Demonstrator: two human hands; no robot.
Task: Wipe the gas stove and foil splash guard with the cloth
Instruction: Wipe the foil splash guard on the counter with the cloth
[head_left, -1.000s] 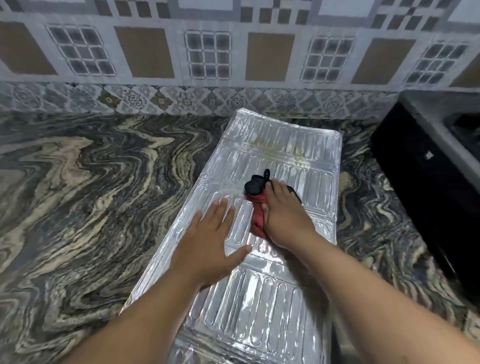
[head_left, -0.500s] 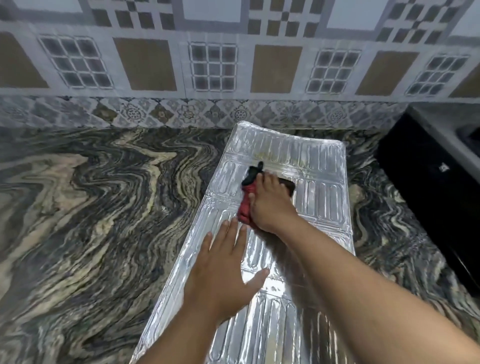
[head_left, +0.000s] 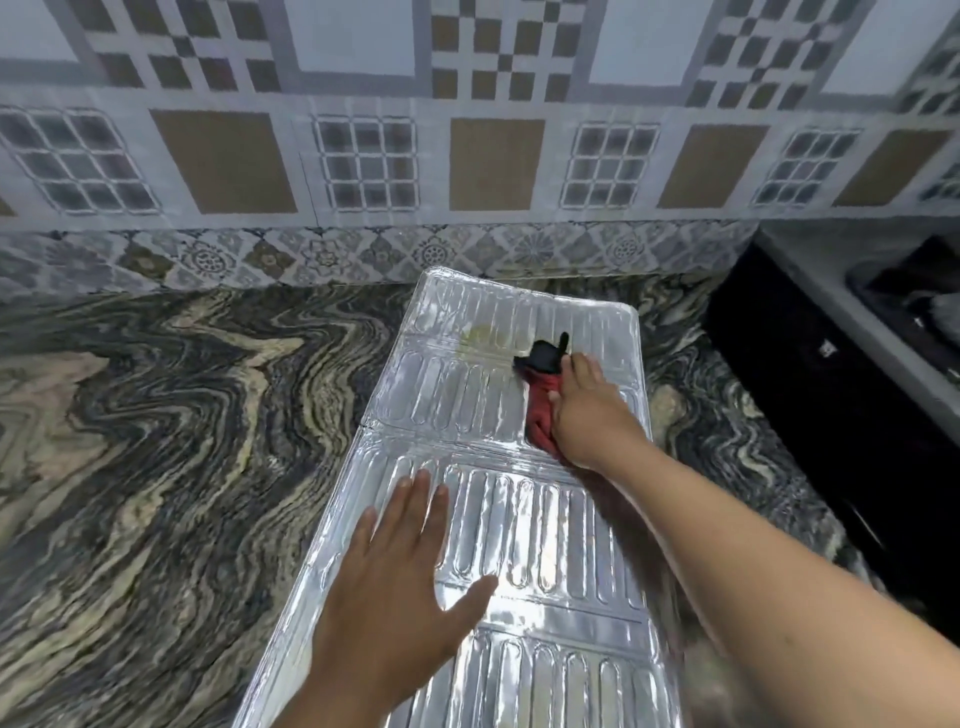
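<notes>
The silver foil splash guard lies flat on the marbled countertop, running from the near edge toward the wall. A yellowish smear marks its far panel. My right hand presses a red and black cloth onto the far right part of the foil, just right of the smear. My left hand lies flat on the near part of the foil, fingers spread, holding nothing. The gas stove shows only partly at the right edge.
Swirled dark and beige countertop spreads to the left of the foil. A patterned tile wall rises behind. A black surface drops beside the foil on the right.
My right hand has pushed the cloth farther away and to the right along the foil, up to the far panel. My left hand has stayed pressed flat on the nearer panel.
</notes>
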